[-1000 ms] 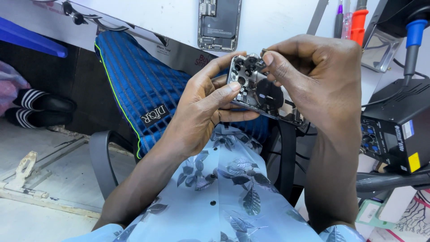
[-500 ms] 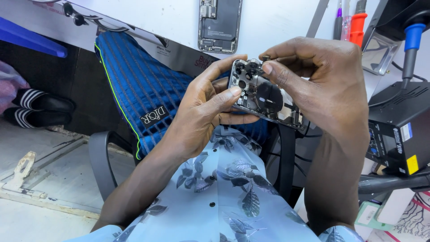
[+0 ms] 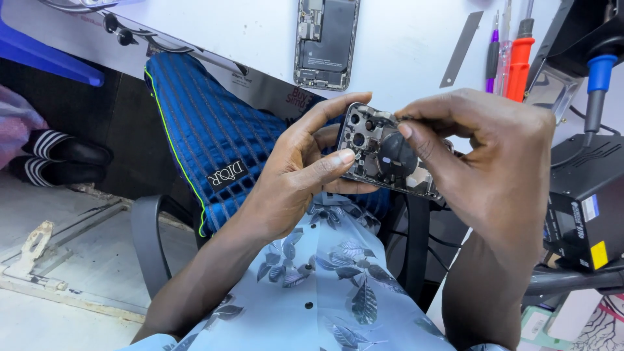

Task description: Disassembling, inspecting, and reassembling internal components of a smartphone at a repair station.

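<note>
The opened phone housing (image 3: 390, 159) is held up above the lap, just in front of the white tabletop (image 3: 403, 45). The left hand (image 3: 292, 175) grips its camera end, thumb pressed on the inside. The right hand (image 3: 500, 162) pinches at its top edge with fingers (image 3: 406, 130) curled. Another opened phone (image 3: 325, 42) lies on the tabletop beyond

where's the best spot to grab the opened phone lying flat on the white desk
Take the opened phone by its two long edges, coming straight down from above. It lies flat with its battery and boards facing up, so a pinch across the narrow width keeps fingers off the exposed parts. Its sides look free of other things.
</note>
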